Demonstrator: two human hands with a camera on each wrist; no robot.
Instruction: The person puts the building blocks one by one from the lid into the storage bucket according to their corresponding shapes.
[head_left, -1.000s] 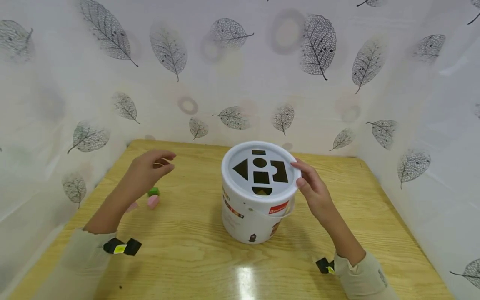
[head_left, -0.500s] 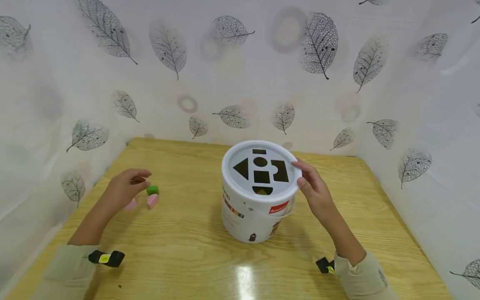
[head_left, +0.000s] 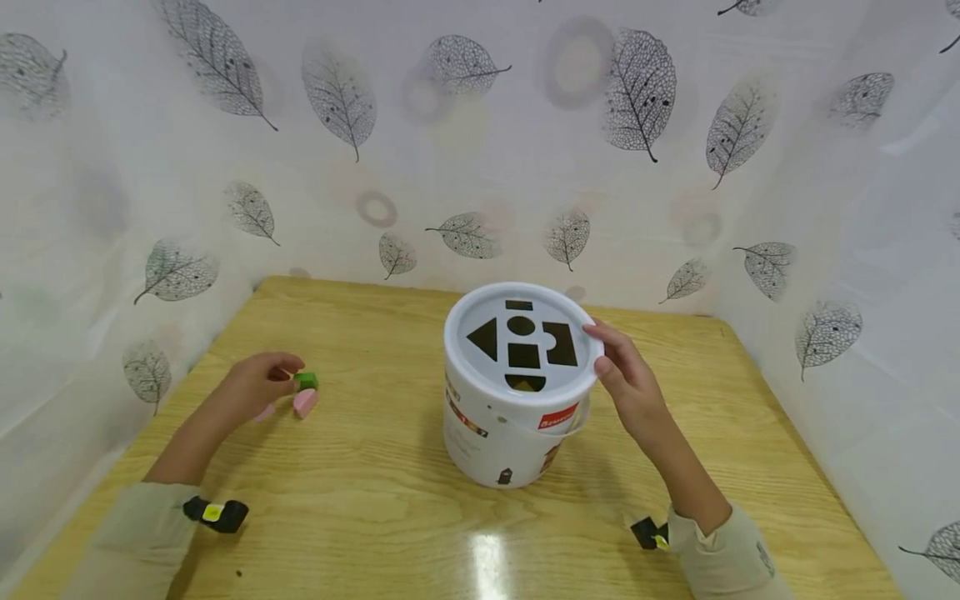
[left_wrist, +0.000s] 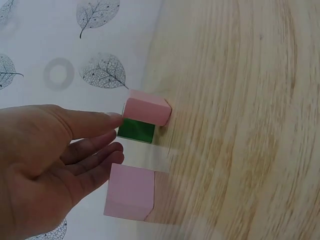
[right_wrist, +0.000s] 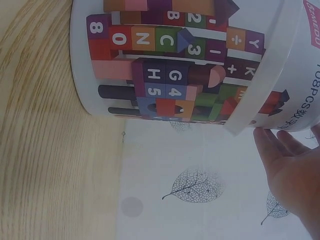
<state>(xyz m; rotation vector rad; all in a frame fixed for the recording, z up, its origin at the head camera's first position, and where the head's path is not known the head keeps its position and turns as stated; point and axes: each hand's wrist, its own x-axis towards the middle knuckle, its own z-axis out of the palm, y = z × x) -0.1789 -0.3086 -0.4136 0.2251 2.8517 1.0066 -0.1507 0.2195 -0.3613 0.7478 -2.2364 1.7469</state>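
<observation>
My left hand (head_left: 255,385) is at the left of the table, its fingertips right at a small green block (head_left: 306,381). In the left wrist view thumb and fingers stand apart at the near end of that green block (left_wrist: 137,130). A pink block (head_left: 305,403) lies just in front of it, and another pink block (left_wrist: 131,190) is close under the fingers. My right hand (head_left: 633,383) holds the rim of a white bucket (head_left: 495,442) from the right. Its lid (head_left: 491,312) has dark cut-outs: a triangle, a circle, a square and other shapes.
The wooden table (head_left: 360,517) meets a leaf-printed curtain (head_left: 480,150) at the back and sides. A thin white handle (head_left: 577,421) hangs at the bucket's front right. Pictures of lettered and numbered blocks (right_wrist: 170,75) cover the bucket's side.
My left hand has come down and to the left, from above the table to the green block. The right hand, the bucket and the blocks stay where they were.
</observation>
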